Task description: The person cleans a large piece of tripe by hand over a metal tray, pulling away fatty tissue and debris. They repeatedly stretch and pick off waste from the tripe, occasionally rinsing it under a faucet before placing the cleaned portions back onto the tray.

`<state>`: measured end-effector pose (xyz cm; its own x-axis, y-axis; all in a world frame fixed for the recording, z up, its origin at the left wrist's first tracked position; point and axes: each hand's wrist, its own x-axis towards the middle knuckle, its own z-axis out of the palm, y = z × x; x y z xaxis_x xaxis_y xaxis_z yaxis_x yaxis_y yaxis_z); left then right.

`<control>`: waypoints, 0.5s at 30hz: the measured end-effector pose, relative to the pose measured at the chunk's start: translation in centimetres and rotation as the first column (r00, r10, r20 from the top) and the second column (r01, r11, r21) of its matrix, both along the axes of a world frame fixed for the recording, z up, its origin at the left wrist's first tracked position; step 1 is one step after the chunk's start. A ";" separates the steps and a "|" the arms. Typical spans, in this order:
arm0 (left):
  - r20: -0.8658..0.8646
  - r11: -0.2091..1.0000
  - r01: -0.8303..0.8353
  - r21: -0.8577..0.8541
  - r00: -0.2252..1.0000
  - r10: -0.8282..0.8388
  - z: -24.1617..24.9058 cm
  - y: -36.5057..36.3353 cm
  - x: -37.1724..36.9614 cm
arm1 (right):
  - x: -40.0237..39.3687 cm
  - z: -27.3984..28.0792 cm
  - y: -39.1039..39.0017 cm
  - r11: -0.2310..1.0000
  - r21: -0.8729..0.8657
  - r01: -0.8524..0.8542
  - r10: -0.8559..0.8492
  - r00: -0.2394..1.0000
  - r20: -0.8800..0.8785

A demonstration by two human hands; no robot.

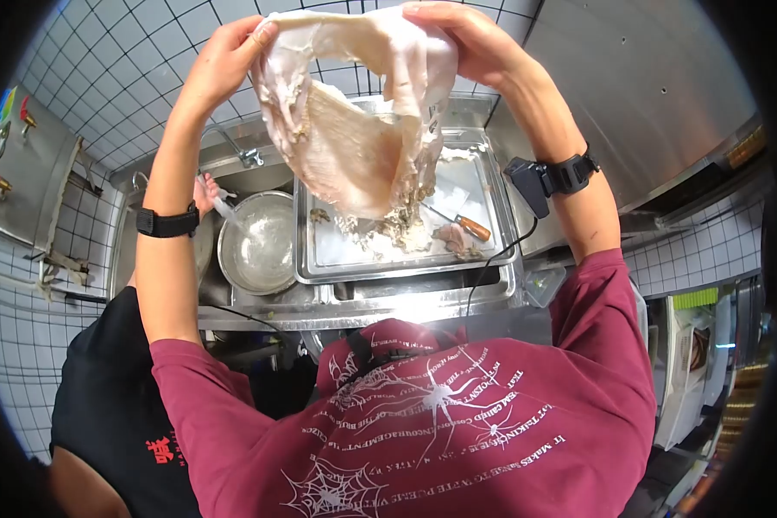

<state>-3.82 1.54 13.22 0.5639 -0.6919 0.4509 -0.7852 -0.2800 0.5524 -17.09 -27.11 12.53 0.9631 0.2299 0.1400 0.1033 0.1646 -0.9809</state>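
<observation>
A large, pale, wet piece of tripe [345, 147] hangs in a loop over the tray, held up at its top edge. My left hand [237, 52] grips its upper left corner, thumb pressed on the near side. On the upper right, my right hand [470, 39] pinches the rim, its fingertips partly behind the fold. The lower end overlaps the metal tray [315, 268] in this view, where pale and greyish scraps [410, 237] lie. Beside them rests a tool with a brown handle [473, 228] and a thin metal shaft.
A metal bowl [263, 276] of water stands in the sink left of the tray. Another person in a black shirt [104, 388] works close on my left, a hand [205, 192] by the bowl. A tap [250, 157] is behind it; a cable [483, 263] crosses the tray's right corner.
</observation>
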 end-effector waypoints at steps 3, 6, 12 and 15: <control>-0.028 0.998 -0.051 -0.039 0.998 0.050 -3.4 -1.0 1.2 | 0.3 -1.8 0.4 0.996 0.007 0.091 -0.091 0.996 -0.008; -0.008 0.991 -0.133 -0.020 0.991 0.133 -7.4 -1.6 1.9 | 0.9 -5.2 1.4 0.986 -0.029 0.162 -0.163 0.986 -0.038; -0.201 0.951 -0.308 -0.019 0.933 0.298 -19.1 -0.4 -0.3 | -1.5 -18.7 6.4 0.789 -0.472 0.394 -0.313 0.918 0.243; -0.484 0.923 -0.370 0.109 0.791 0.374 -27.8 2.0 -2.7 | -3.5 -27.8 9.7 0.861 -0.457 0.221 -0.258 0.966 -0.019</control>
